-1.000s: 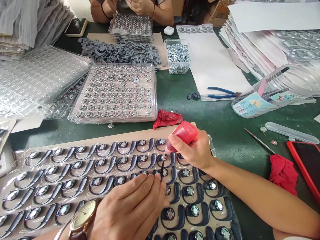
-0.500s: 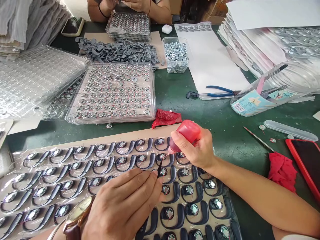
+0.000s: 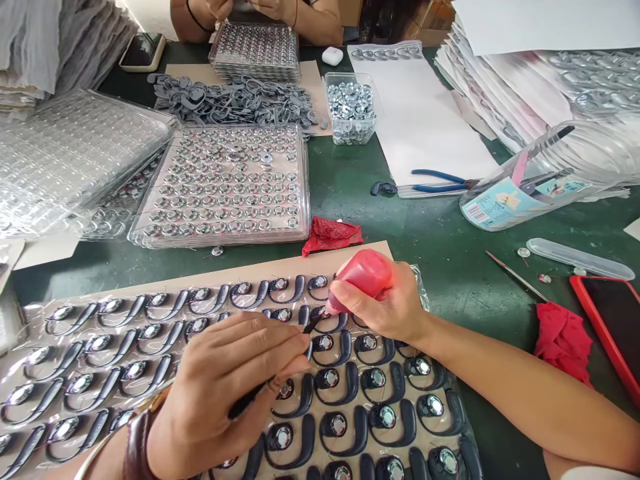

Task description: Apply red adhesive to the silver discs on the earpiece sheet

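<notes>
My left hand (image 3: 235, 387) is closed around a pair of black tweezers (image 3: 313, 324), whose tip reaches an ear-hook part with a small round silver speaker (image 3: 320, 312). In my right hand (image 3: 393, 303) is a small red squeeze bottle (image 3: 364, 272), tilted down with its nozzle at the same part. The nozzle and the tweezer tip are very close; whether they touch I cannot tell. Rows of these dark ear-hook parts (image 3: 341, 378), each with a silver speaker and thin red wires, lie on a film-covered cardboard sheet (image 3: 370, 254) under both hands.
Ahead stand a clear tray of speakers (image 3: 225, 180), a red cloth (image 3: 333, 235) and a box of metal discs (image 3: 350, 107). To the right are blue-handled pliers (image 3: 440, 181), a clear jar (image 3: 505, 203) and a red-cased phone (image 3: 613, 313). A co-worker's hands (image 3: 273, 8) are at the far side.
The bottle has tipped lower and moved left, bringing its nozzle down to the speaker. My left hand has shifted left and turned, so the tweezers now slant in from the left.
</notes>
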`<state>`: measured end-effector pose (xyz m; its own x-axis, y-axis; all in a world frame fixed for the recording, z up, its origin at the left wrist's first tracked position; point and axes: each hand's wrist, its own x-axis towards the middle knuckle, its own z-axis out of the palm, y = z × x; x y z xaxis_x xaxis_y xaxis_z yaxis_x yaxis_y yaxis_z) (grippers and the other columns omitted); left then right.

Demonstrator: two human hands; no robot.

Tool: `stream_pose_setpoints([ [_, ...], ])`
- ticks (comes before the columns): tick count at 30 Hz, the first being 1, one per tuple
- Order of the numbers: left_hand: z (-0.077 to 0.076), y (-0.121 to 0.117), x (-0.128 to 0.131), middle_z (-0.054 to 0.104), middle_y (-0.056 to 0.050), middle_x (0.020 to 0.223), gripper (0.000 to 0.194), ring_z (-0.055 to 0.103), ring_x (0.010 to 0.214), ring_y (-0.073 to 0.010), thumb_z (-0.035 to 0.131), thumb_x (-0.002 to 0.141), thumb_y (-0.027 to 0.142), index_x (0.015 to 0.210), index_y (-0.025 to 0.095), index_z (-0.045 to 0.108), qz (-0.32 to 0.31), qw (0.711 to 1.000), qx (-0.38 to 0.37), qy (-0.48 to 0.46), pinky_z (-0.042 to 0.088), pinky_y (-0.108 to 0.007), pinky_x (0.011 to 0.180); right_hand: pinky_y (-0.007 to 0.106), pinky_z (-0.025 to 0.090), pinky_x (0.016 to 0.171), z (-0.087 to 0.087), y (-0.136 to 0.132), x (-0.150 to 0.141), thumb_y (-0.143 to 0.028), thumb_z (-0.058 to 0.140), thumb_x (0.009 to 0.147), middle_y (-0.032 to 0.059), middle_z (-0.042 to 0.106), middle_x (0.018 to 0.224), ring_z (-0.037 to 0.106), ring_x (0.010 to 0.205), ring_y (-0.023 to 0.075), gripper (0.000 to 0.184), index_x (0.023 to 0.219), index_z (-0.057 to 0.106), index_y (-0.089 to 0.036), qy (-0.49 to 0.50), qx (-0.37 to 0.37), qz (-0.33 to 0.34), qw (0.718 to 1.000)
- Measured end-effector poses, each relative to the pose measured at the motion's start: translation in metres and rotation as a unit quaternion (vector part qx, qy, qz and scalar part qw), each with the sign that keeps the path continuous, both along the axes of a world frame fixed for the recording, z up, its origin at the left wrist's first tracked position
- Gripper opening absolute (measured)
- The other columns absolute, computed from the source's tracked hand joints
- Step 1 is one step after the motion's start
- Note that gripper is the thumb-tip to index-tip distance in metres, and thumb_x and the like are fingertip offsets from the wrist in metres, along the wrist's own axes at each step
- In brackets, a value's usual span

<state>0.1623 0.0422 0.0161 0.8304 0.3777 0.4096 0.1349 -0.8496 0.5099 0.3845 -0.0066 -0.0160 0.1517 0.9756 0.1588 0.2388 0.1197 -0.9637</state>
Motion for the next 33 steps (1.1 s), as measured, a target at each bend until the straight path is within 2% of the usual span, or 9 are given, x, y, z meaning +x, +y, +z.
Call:
stream_pose_setpoints([
  [4,0.002,0.005,0.0,0.074,-0.006,0.093,0.018,0.069,0.087,-0.0124,0.059,0.084,0.004,0.098,0.011,0.068,0.017,1.0,-0.022,-0.012,0.056,-0.023,0.079,0.025,0.053,0.054,0.013,0.007,0.007,-0.037,0.069,0.085,0.0004,0.069,0.061,0.066,0.056,0.0133,0.024,0.07,0.066,-0.019,0.044,0.009,-0.001,0.999],
  [7,-0.001,0.005,-0.001,0.073,-0.006,0.1,0.021,0.069,0.093,-0.0144,0.058,0.086,0.007,0.105,0.011,0.067,-0.005,1.0,0.024,-0.004,0.057,-0.027,0.084,0.022,0.048,0.045,0.018,0.02,0.012,-0.041,0.071,0.083,-0.0012,0.068,0.06,0.063,0.049,0.0107,0.026,0.07,0.063,-0.019,0.071,-0.017,-0.001,0.997],
  [9,-0.005,0.005,-0.002,0.073,-0.007,0.104,0.022,0.068,0.098,-0.0164,0.056,0.089,0.011,0.109,0.011,0.066,-0.018,0.997,0.081,0.001,0.056,-0.031,0.088,0.021,0.047,0.043,0.015,0.029,0.012,-0.042,0.072,0.081,-0.0018,0.068,0.059,0.061,0.047,0.0097,0.027,0.069,0.063,-0.019,0.065,-0.019,-0.009,0.998],
  [13,-0.014,0.01,-0.002,0.071,-0.009,0.109,0.026,0.066,0.106,-0.0203,0.047,0.095,0.016,0.114,0.009,0.065,-0.026,0.984,0.175,0.018,0.055,-0.035,0.092,0.022,0.052,0.051,0.005,0.037,0.008,-0.043,0.066,0.087,0.0,0.069,0.063,0.065,0.056,0.011,0.028,0.071,0.064,-0.019,0.049,0.006,-0.027,0.998],
  [19,-0.024,0.014,0.0,0.07,-0.01,0.111,0.028,0.066,0.105,-0.0226,0.047,0.094,0.014,0.116,0.007,0.064,-0.019,0.981,0.192,0.028,0.054,-0.038,0.092,0.025,0.054,0.06,-0.003,0.038,0.006,-0.04,0.065,0.088,-0.0001,0.07,0.064,0.064,0.058,0.0109,0.026,0.072,0.066,-0.019,0.048,0.026,-0.03,0.998],
  [27,-0.023,-0.002,0.011,0.07,-0.019,0.107,0.032,0.068,0.102,-0.0279,0.037,0.091,0.009,0.104,-0.001,0.065,-0.072,0.937,0.337,0.058,0.056,-0.038,0.089,0.024,0.052,0.062,-0.006,0.037,0.007,-0.041,0.064,0.089,0.0001,0.071,0.065,0.065,0.059,0.0109,0.028,0.072,0.066,-0.019,0.012,0.005,-0.01,1.0],
  [33,-0.022,-0.002,0.012,0.071,-0.019,0.105,0.034,0.07,0.099,-0.0302,0.036,0.09,0.009,0.104,-0.003,0.065,-0.079,0.935,0.341,0.054,0.059,-0.037,0.085,0.022,0.051,0.06,-0.006,0.039,0.006,-0.038,0.065,0.089,-0.0016,0.071,0.063,0.064,0.055,0.0088,0.025,0.072,0.065,-0.019,-0.003,0.017,-0.053,0.998],
])
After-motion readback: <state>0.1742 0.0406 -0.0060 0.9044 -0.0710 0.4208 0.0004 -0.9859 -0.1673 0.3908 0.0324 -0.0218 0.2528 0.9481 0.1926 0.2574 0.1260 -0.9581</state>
